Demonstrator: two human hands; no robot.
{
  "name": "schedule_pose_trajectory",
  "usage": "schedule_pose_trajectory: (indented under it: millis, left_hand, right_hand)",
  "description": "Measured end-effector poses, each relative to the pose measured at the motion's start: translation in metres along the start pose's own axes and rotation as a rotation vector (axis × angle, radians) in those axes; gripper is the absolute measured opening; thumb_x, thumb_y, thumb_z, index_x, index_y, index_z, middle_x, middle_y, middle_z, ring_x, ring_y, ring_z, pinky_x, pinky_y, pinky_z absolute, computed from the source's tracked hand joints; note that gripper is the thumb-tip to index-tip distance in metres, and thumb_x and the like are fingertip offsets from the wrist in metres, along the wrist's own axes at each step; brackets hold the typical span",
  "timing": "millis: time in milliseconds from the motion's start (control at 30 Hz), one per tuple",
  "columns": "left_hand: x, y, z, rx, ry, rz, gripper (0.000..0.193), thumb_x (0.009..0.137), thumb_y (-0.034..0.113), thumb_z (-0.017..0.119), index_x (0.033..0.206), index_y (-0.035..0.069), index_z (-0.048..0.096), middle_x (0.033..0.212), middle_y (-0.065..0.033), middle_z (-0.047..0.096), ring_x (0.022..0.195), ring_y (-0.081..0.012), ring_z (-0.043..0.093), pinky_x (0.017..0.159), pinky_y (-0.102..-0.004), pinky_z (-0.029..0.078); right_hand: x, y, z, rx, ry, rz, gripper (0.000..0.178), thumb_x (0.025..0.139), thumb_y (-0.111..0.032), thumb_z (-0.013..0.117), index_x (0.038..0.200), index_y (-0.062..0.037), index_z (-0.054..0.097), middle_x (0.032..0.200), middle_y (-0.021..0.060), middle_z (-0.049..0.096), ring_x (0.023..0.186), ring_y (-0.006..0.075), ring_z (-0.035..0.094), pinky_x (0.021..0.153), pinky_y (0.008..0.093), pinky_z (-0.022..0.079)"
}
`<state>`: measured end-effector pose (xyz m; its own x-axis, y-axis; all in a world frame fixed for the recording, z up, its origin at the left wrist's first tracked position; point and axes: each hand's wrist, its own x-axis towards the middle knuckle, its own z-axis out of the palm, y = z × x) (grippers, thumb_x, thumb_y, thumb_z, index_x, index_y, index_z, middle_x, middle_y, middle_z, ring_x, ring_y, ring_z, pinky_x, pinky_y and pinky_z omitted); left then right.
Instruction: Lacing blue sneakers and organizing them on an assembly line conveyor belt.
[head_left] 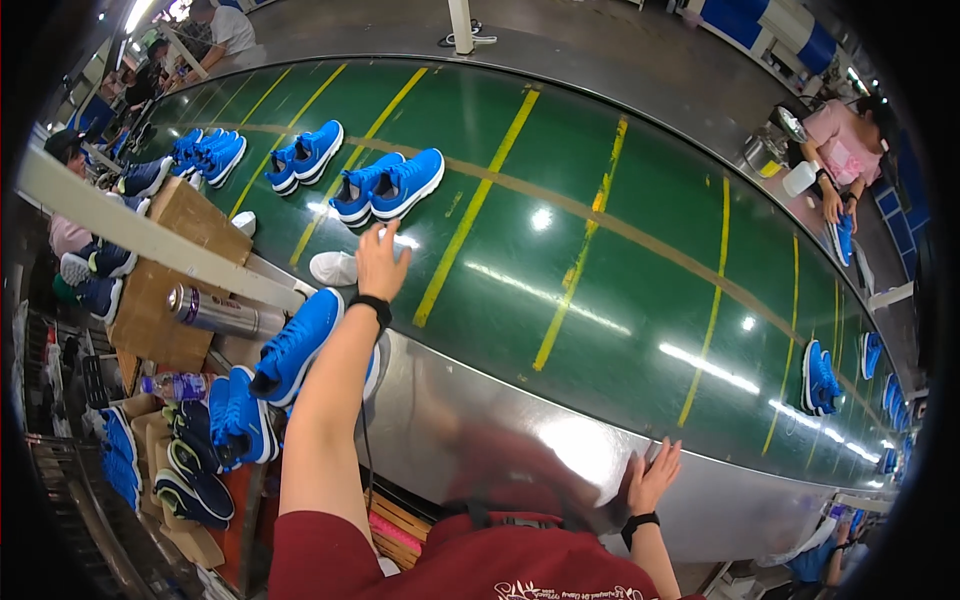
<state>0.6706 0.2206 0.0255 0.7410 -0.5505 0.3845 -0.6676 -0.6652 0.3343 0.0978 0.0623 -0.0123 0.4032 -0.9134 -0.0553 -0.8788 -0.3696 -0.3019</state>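
Note:
My left hand (382, 264) reaches over the green conveyor belt with its fingers apart and nothing in them. Its fingertips are just below a pair of blue sneakers (408, 187) with white soles; whether they touch is hard to tell. Beside that hand lies a white rounded piece (334, 268), perhaps a shoe form or stuffing. Under my left forearm, more blue sneakers (298, 345) sit beside the belt, partly hidden by the arm. My right hand (655, 476) rests on the metal edge of the belt, fingers stretched out, holding nothing.
The green belt (500, 240) carries yellow cross lines and more blue pairs (306, 157). At the left are a slanted white post (165, 235), a steel flask (222, 310), a cardboard box (175, 270) and dark shoes (190, 480). Across the belt, a person in pink (845, 140) handles a blue shoe.

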Motion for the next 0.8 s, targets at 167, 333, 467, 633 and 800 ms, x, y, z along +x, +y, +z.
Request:
schedule_pose_trajectory:
  millis: [167, 333, 467, 633, 800]
  left_hand:
    - [0.063, -0.042, 0.012, 0.315, -0.108, -0.044, 0.063, 0.072, 0.037, 0.075, 0.13, 0.028, 0.05, 0.136, -0.0223, 0.041, 0.129, -0.0375, 0.037, 0.101, -0.0541, 0.029]
    - [0.087, -0.063, 0.018, 0.369, -0.294, -0.136, 0.059, 0.071, 0.046, 0.074, 0.125, 0.033, 0.054, 0.134, -0.0216, 0.044, 0.127, -0.0377, 0.04, 0.103, -0.0536, 0.027]
    - [0.106, -0.045, 0.025, 0.426, -0.487, -0.222, 0.056, 0.069, 0.057, 0.07, 0.119, 0.033, 0.059, 0.125, -0.0195, 0.053, 0.118, -0.0355, 0.048, 0.1, -0.049, 0.034]
    - [0.088, -0.029, 0.035, 0.471, -0.32, -0.259, 0.044, 0.072, 0.059, 0.068, 0.101, 0.026, 0.071, 0.106, -0.0142, 0.064, 0.105, -0.0321, 0.056, 0.087, -0.0449, 0.042]
    - [0.03, 0.035, 0.027, 0.34, -0.176, 0.11, 0.033, 0.065, 0.052, 0.074, 0.076, 0.02, 0.075, 0.081, -0.0085, 0.065, 0.087, -0.0259, 0.058, 0.076, -0.0399, 0.04]
  right_hand:
    - [-0.005, -0.014, 0.009, -0.085, -0.056, -0.005, 0.063, 0.084, -0.031, 0.059, 0.138, -0.0062, 0.037, 0.151, 0.0246, 0.018, 0.141, 0.0418, 0.012, 0.113, 0.0527, 0.009]
    - [-0.004, -0.021, 0.011, -0.102, -0.07, 0.003, 0.064, 0.083, -0.031, 0.058, 0.138, -0.0055, 0.036, 0.151, 0.0254, 0.018, 0.141, 0.042, 0.011, 0.113, 0.0527, 0.009]
    - [-0.007, -0.026, 0.013, -0.148, -0.063, 0.017, 0.064, 0.084, -0.033, 0.055, 0.138, -0.0045, 0.036, 0.151, 0.0261, 0.018, 0.141, 0.0421, 0.011, 0.113, 0.0524, 0.009]
    - [-0.003, -0.034, 0.017, -0.133, -0.047, 0.001, 0.064, 0.085, -0.034, 0.054, 0.138, -0.0044, 0.036, 0.15, 0.0264, 0.018, 0.141, 0.0421, 0.011, 0.113, 0.0521, 0.009]
    - [0.0, -0.034, 0.018, -0.112, -0.011, -0.024, 0.063, 0.084, -0.033, 0.057, 0.138, -0.006, 0.038, 0.149, 0.0266, 0.02, 0.141, 0.042, 0.013, 0.113, 0.0525, 0.009]
